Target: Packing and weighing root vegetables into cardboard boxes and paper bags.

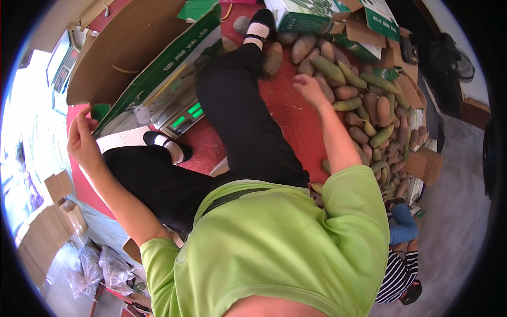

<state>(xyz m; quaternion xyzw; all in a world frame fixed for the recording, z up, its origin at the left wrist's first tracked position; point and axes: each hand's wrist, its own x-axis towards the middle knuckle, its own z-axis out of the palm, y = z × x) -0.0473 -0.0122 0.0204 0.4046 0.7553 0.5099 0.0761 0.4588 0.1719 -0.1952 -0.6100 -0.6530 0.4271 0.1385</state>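
Observation:
My left hand (84, 136) is raised at the near corner of a big open cardboard box (158, 87) with green printed sides. Its fingers are partly spread with nothing visible in them; whether they touch the box cannot be told. The box stands tilted in view on a scale (182, 120) with lit green displays. On the other side, my right hand (310, 90) hovers by a heap of long, rounded brown and green vegetables (384, 111), their exact kind unclear. Its fingers are loosely bent and hold nothing I can see.
My legs (240, 100) straddle the red surface (288, 113) between box and heap. More printed cartons (306, 16) stand beyond the heap. At far left is another scale (62, 63); plastic bags (100, 269) lie lower left. A person in a striped top (398, 272) is at lower right.

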